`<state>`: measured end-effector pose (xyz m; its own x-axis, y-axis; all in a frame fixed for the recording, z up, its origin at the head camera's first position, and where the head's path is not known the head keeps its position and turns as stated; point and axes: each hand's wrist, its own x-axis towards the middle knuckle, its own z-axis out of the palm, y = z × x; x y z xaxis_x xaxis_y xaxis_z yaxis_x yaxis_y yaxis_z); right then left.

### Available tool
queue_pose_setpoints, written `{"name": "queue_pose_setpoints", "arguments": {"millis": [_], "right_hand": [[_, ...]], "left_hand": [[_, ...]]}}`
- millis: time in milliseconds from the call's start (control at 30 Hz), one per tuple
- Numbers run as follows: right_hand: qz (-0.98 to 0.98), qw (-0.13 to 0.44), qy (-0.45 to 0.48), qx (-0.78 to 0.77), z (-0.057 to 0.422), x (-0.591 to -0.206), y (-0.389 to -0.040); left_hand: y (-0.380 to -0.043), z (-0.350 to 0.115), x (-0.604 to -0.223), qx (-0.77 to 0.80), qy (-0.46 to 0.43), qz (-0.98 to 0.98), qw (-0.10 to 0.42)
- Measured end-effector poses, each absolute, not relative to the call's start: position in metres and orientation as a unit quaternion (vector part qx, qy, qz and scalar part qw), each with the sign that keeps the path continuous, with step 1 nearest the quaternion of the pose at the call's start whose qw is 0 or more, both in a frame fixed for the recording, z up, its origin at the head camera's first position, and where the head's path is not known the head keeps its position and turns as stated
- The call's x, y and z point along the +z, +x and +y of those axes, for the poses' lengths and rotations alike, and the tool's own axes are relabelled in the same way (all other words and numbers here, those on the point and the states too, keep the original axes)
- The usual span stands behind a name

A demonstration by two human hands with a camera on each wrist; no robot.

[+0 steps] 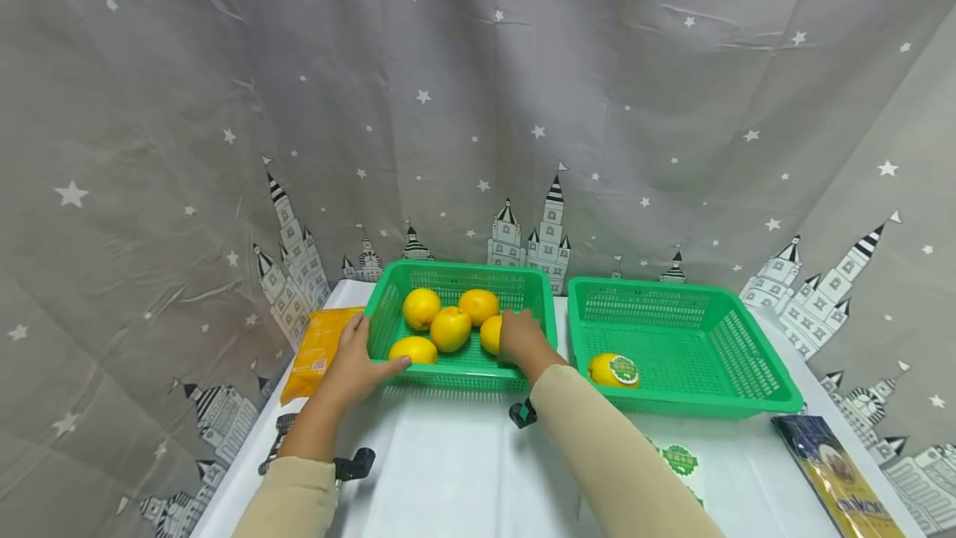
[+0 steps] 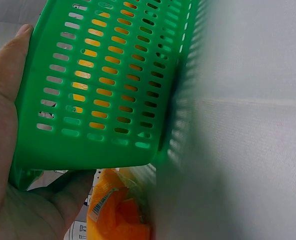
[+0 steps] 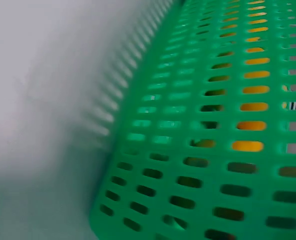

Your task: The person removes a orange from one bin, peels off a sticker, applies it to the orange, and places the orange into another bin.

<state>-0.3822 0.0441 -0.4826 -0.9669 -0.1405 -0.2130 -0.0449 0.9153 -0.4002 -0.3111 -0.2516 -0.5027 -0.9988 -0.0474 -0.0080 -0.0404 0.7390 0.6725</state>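
Note:
A green slotted basket on the white table holds several yellow lemons. My left hand grips its front left corner, thumb over the front rim and palm against the outer wall. My right hand reaches inside, fingers curled over one lemon near the right wall. A second green basket to the right holds one lemon with a green sticker. The right wrist view shows only basket wall, with yellow behind the slots.
An orange packet lies left of the first basket. A sheet with green stickers lies near my right forearm. A dark packet is at the front right. A grey star curtain hangs behind and at both sides.

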Motion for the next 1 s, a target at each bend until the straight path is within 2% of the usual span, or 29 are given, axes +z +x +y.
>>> {"name": "queue_pose_setpoints", "arguments": {"millis": [167, 300, 467, 633, 833, 1000], "right_hand": [[0.958, 0.097, -0.043, -0.266, 0.049, -0.484, -0.378], [0.944, 0.051, -0.051, -0.321, 0.049, -0.478, -0.374], [0.919, 0.019, -0.085, -0.384, 0.057, -0.458, -0.347], [0.833, 0.077, -0.154, -0.525, 0.085, -0.460, -0.291], [0.735, 0.189, -0.195, -0.622, 0.122, -0.503, -0.231], [0.757, 0.207, -0.184, -0.592, 0.135, -0.545, -0.212]], "left_hand": [[-0.313, -0.248, -0.503, -0.363, 0.023, -0.932, 0.002], [-0.312, -0.249, -0.503, -0.360, 0.023, -0.933, -0.001], [-0.310, -0.250, -0.502, -0.361, 0.017, -0.933, 0.005], [-0.308, -0.251, -0.504, -0.358, 0.019, -0.934, 0.001], [-0.308, -0.249, -0.504, -0.356, 0.020, -0.934, -0.002], [-0.310, -0.249, -0.501, -0.354, 0.023, -0.935, -0.004]]}}
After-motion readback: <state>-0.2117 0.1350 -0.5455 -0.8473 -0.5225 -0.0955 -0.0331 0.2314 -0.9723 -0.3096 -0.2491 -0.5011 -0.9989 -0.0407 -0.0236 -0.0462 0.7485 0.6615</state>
